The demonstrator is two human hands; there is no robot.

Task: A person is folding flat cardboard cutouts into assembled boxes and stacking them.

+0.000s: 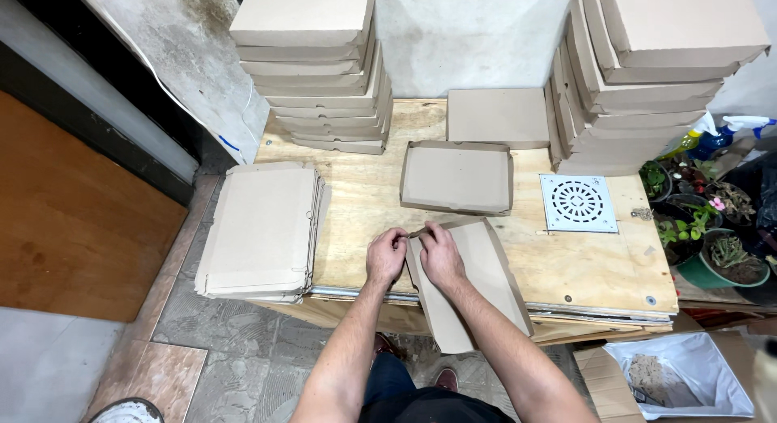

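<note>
A partly folded brown cardboard box (477, 285) lies on the plywood table (599, 261), hanging over its front edge. My left hand (386, 255) and my right hand (440, 253) both pinch the top left corner of that box, fingers closed on a small flap. Just behind it sits a folded open box tray (458, 177). A flat cardboard sheet (498, 115) lies further back.
A pile of flat unfolded box blanks (261, 229) rests at the table's left end. Stacks of finished boxes stand at the back left (316, 75) and back right (639, 75). A white drain grate (578, 203) lies on the right. Potted plants (712, 237) stand beside the table.
</note>
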